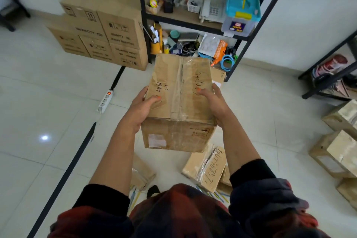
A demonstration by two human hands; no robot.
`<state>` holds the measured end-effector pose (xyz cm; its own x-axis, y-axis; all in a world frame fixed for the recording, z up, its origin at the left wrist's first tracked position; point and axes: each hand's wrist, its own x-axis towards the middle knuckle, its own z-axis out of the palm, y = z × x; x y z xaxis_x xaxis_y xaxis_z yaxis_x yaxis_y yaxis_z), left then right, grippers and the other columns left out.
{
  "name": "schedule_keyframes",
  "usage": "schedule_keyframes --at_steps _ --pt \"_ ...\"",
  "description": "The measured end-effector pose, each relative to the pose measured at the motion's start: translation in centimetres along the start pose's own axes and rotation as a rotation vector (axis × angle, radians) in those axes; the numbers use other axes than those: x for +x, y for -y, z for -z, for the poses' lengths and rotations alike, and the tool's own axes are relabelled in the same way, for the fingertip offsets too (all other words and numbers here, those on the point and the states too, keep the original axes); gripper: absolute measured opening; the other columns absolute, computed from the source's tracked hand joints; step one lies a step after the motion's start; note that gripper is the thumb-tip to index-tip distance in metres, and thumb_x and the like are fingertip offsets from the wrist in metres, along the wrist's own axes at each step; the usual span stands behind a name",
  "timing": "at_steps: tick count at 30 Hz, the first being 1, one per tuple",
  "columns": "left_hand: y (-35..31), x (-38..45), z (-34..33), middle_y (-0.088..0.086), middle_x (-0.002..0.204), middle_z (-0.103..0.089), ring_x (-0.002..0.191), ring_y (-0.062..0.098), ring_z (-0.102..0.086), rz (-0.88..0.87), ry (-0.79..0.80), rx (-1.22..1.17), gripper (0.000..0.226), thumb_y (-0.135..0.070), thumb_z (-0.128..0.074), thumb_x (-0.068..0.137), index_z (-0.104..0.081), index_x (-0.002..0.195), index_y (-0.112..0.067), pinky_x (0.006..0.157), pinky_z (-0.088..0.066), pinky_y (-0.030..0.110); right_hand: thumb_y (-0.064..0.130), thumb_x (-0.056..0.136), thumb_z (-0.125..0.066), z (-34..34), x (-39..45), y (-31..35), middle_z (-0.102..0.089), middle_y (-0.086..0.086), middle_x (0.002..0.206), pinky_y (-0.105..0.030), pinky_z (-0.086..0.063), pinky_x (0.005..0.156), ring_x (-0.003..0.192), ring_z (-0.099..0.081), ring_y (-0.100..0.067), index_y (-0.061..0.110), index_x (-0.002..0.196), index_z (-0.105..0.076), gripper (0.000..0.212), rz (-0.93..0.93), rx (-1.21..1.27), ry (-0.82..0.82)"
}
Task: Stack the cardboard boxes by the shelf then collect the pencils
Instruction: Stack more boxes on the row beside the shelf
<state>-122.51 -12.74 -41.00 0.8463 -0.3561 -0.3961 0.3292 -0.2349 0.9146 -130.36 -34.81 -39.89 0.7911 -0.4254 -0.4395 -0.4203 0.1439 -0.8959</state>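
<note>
1. Plaid sleeves sit lowest in my view, bare forearms reaching forward from them.
2. Both hands grip one box held clear of the floor: my left hand clasps its left side with the thumb curled onto the top, and my right hand mirrors that on the right edge, fingers wrapped down the far side.
3. Its long axis runs away from me, straight toward the shelf, so it lies between my palms, neither hand nearer than the other.
4. Worn brown cardboard, creased, with glossy clear tape down the centre seam and marker scrawl on the lid; it looks light, I judge.
5. Stacked boxes stand against the wall left of the shelf, cleaner, square-edged, printed. That pile is ahead and to my left, so the carry likely bears that way.
6. Loose boxes remain: one flat carton by my feet, more cartons at the right.
7. Pencils lie scattered on the glossy white tile below me, thin and coloured, partly hidden by my clothing.
8. A power strip rests on the floor at left.
</note>
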Motion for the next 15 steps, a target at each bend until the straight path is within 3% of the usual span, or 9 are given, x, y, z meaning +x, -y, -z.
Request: schedule_keyframes --at_steps 3,7,11,15 --pt "-0.8 0.5 2.4 -0.013 0.113 -0.069 0.106 0.013 -0.064 -0.002 0.000 -0.009 0.030 -0.029 -0.061 0.090 -0.058 0.108 -0.053 0.097 -0.050 0.040 0.034 0.089 -0.066 -2.4 0.6 0.9 -0.057 0.008 0.115 -0.038 -0.052 0.087 0.105 -0.060 -0.018 0.038 0.124 -0.035 0.047 0.004 -0.020 0.009" --pt "-2.1 1.8 4.7 -0.013 0.115 -0.068 0.108 0.013 -0.063 -0.009 -0.014 0.002 0.033 -0.030 -0.062 0.087 -0.058 0.110 -0.054 0.098 -0.049 0.041 0.027 0.091 -0.061 -4.6 1.5 2.4 -0.053 0.014 0.105 -0.036 -0.050 0.080 0.099 -0.057 -0.013 0.037 0.141 -0.028 0.061 -0.008 -0.012 0.008" --pt "-3.0 3.8 6.7 -0.013 0.112 -0.068 0.106 0.012 -0.063 -0.018 -0.032 0.032 0.038 -0.023 -0.059 0.091 -0.056 0.122 -0.044 0.092 -0.051 0.037 0.025 0.088 -0.060 -6.9 3.7 3.7 -0.052 0.003 0.126 -0.045 -0.049 0.094 0.111 -0.055 -0.022 0.035 0.149 -0.022 0.073 -0.020 -0.038 0.001" --pt "-3.7 6.7 8.1 -0.017 0.104 -0.064 0.098 0.005 -0.060 -0.023 -0.057 0.032 0.034 -0.020 -0.058 0.093 -0.053 0.112 -0.048 0.084 -0.050 0.031 0.026 0.090 -0.061 -8.8 6.7 4.7 -0.049 0.005 0.124 -0.037 -0.045 0.084 0.109 -0.052 -0.020 0.033 0.151 -0.020 0.074 -0.013 -0.035 0.018"
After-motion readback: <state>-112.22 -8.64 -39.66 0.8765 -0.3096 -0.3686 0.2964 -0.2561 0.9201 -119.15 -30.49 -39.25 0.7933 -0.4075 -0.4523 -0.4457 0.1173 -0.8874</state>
